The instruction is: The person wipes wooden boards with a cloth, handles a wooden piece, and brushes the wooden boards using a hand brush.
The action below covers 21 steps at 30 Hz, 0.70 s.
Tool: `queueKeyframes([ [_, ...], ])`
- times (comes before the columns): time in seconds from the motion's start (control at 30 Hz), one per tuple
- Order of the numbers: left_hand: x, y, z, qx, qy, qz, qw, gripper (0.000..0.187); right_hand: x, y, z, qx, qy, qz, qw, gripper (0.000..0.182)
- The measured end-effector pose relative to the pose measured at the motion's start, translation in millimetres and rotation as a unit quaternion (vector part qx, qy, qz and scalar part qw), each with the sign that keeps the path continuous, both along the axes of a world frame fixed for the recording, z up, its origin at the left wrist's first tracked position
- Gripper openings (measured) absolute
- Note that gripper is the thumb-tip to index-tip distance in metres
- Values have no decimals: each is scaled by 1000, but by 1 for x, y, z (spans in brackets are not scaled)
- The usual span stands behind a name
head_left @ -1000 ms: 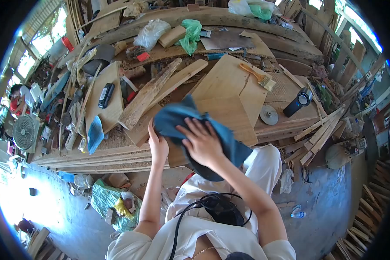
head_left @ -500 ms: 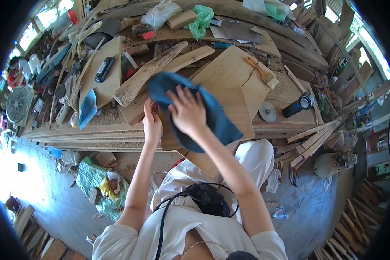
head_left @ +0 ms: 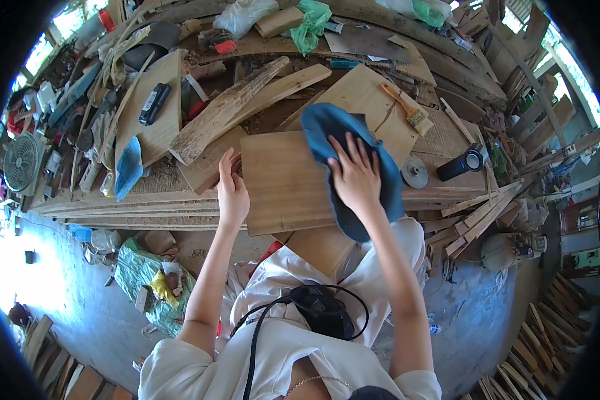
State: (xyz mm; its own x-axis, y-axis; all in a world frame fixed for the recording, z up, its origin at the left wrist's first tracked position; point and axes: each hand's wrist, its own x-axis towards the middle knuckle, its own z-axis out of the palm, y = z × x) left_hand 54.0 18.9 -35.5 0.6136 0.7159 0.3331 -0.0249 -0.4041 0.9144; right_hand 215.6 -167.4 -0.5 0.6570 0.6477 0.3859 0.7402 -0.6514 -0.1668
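Observation:
A flat light-brown wooden board (head_left: 287,180) lies in front of me, its near edge by my lap. My left hand (head_left: 233,197) is at the board's left edge, fingers curled against it; part of the fingers is hidden there. My right hand (head_left: 357,177) lies flat with spread fingers on a dark blue cloth (head_left: 320,123), pressing it over the right part of the board. The cloth covers the board's right edge. Below the board, another wooden piece (head_left: 320,250) shows above my lap.
On the workbench (head_left: 147,203) are a paintbrush (head_left: 407,110), a round metal disc (head_left: 414,172), a black cylindrical device (head_left: 460,164), a black handheld object (head_left: 155,104), a blue sheet piece (head_left: 129,167) and rough planks (head_left: 230,110). A fan (head_left: 23,162) stands far left.
My right hand and the cloth have moved right across the board, uncovering its left and middle parts. My left hand stays at the left edge.

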Motion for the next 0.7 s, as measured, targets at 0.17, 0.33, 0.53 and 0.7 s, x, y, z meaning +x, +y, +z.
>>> queueKeyframes([
  [0.17,1,7,-12,28,10,11,1000,50,-38,66,1,59,1,117,991,41],
  [0.33,-4,3,-3,37,56,27,997,50,-92,35,12,55,51,194,978,40],
  [0.53,-1,1,5,32,8,2,999,50,-34,-42,17,-20,55,46,997,44],
  [0.7,1,4,-5,29,4,14,999,51,10,2,0,3,-24,-13,1000,45],
])
